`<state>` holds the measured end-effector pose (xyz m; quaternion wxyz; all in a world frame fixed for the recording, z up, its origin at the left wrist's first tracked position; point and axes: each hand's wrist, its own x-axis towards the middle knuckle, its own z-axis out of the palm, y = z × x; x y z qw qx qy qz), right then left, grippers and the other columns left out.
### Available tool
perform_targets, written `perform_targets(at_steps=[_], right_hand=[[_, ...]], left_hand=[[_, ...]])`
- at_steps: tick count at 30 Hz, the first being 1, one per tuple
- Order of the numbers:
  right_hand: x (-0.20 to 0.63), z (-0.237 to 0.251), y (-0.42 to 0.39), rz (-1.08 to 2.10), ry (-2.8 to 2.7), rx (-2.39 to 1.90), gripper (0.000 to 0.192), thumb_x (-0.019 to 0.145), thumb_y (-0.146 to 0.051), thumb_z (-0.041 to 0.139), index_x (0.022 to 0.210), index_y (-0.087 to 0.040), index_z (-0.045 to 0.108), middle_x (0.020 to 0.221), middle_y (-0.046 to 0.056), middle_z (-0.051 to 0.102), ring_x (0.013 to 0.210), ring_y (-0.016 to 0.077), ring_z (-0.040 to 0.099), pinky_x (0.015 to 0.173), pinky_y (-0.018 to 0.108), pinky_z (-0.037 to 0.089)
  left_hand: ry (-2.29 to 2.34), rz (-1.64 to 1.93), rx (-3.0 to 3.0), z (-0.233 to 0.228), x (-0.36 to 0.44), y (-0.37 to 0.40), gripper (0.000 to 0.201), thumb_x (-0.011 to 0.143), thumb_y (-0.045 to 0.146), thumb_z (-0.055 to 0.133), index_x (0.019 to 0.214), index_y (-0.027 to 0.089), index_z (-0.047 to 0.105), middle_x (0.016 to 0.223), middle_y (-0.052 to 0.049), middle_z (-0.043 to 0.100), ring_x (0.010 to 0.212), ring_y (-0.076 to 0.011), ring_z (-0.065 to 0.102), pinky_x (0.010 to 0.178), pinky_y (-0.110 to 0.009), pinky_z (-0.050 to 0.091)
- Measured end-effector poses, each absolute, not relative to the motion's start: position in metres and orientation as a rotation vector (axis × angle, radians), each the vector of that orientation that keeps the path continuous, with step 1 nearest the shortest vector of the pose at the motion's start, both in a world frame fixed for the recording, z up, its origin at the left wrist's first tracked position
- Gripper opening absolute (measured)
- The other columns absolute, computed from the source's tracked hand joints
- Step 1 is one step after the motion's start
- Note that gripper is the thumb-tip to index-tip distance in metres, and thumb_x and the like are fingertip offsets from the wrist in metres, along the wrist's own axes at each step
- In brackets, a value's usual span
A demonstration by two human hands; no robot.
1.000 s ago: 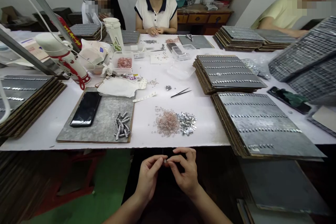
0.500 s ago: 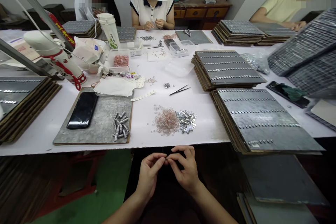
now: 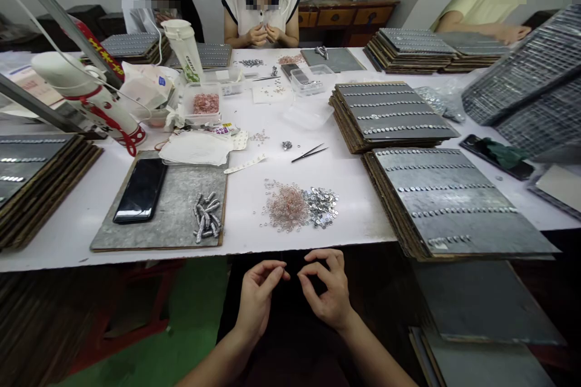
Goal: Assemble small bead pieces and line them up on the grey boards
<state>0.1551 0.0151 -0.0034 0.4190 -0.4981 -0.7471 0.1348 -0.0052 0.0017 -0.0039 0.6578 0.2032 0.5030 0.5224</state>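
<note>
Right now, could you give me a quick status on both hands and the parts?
Left hand and right hand apart below the table edge, fingertips pinched; contents too small to tell. Pink and silver parts pile nearest, untouched.

Mixed heap of pink and silver rings (image 3: pixel 300 205) near table edge (image 3: pixel 272 247).

My left hand (image 3: pixel 258 296) and right hand (image 3: pixel 329 290): fingertips pinched, slightly apart, below table edge (image 3: pixel 290 246); pink beads (image 3: pixel 287 207), silver sequins (image 3: pixel 323 205) near.
</note>
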Motion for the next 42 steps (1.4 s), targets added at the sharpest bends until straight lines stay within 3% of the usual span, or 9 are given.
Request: perform_targets(at_steps=[3, 7, 15, 26, 32, 37, 42], right_hand=[[0.1568, -0.0042, 0.0146, 0.369, -1.874, -1.262, 0.01, 0.081, -0.021, 0.058, 0.086, -0.024, 0.067, 0.093, 0.004, 0.058, 0.092, 0.0204, 0.051, 0.08, 0.038, 0.043], [0.156, -0.0062, 0.0153, 0.477, -1.939, -1.287, 0.031, 0.089, -0.029, 0.052, 0.118, -0.028, 0.061, 0.104, 0.005, 0.057, 0.098, 0.0211, 0.05, 0.085, 0.039, 0.044], [0.151, -0.0045, 0.0126, 0.398, -1.957, -1.237, 0.011, 0.084, -0.018, 0.06, 0.083, -0.026, 0.068, 0.098, 0.004, 0.057, 0.095, 0.0192, 0.049, 0.082, 0.036, 0.043], [0.1561, -0.003, 0.0138, 0.403, -1.922, -1.261, 0.009, 0.082, -0.016, 0.058, 0.079, -0.023, 0.063, 0.098, 0.004, 0.056, 0.094, 0.0203, 0.047, 0.082, 0.038, 0.039], [0.1584, -0.0063, 0.0145, 0.487, -1.948, -1.269, 0.026, 0.088, -0.024, 0.055, 0.112, -0.028, 0.063, 0.107, 0.005, 0.056, 0.1, 0.0217, 0.047, 0.086, 0.039, 0.041], [0.1518, -0.0049, 0.014, 0.427, -1.926, -1.226, 0.011, 0.085, -0.019, 0.06, 0.088, -0.027, 0.067, 0.099, 0.004, 0.057, 0.095, 0.0197, 0.048, 0.084, 0.037, 0.04], [0.1529, -0.0027, 0.0141, 0.358, -1.937, -1.218, 0.011, 0.083, -0.017, 0.063, 0.085, -0.027, 0.068, 0.096, 0.004, 0.057, 0.092, 0.0193, 0.048, 0.081, 0.036, 0.039]], left_hand=[[1.131, 1.18, 0.47, -0.0047, -0.0051, 0.0007, 0.021, 0.07, 0.032, 0.079, 0.083, 0.016, 0.075, 0.071, -0.004, 0.071, 0.07, -0.0151, 0.063, 0.076, -0.027, 0.048], [1.129, 1.177, 0.483, -0.0041, -0.0048, -0.0013, 0.022, 0.071, 0.033, 0.078, 0.084, 0.016, 0.075, 0.072, -0.004, 0.071, 0.072, -0.0157, 0.064, 0.076, -0.028, 0.049], [1.112, 1.208, 0.481, -0.0065, -0.0039, -0.0007, 0.018, 0.072, 0.03, 0.078, 0.083, 0.016, 0.075, 0.074, -0.004, 0.072, 0.073, -0.0155, 0.065, 0.075, -0.026, 0.05], [1.133, 1.195, 0.497, -0.0108, -0.0033, -0.0027, 0.017, 0.075, 0.03, 0.077, 0.085, 0.017, 0.075, 0.074, -0.002, 0.072, 0.074, -0.0133, 0.064, 0.077, -0.024, 0.047], [1.115, 1.196, 0.487, -0.0082, -0.0031, -0.0025, 0.018, 0.074, 0.031, 0.078, 0.085, 0.017, 0.075, 0.074, -0.002, 0.073, 0.074, -0.014, 0.065, 0.077, -0.024, 0.048], [1.117, 1.205, 0.48, -0.0082, -0.0016, -0.0014, 0.018, 0.072, 0.03, 0.079, 0.084, 0.017, 0.075, 0.075, -0.002, 0.073, 0.073, -0.0134, 0.065, 0.075, -0.023, 0.049], [1.124, 1.202, 0.48, -0.0085, -0.0013, -0.0003, 0.018, 0.072, 0.029, 0.079, 0.084, 0.017, 0.075, 0.075, -0.002, 0.073, 0.074, -0.014, 0.065, 0.076, -0.024, 0.049]])
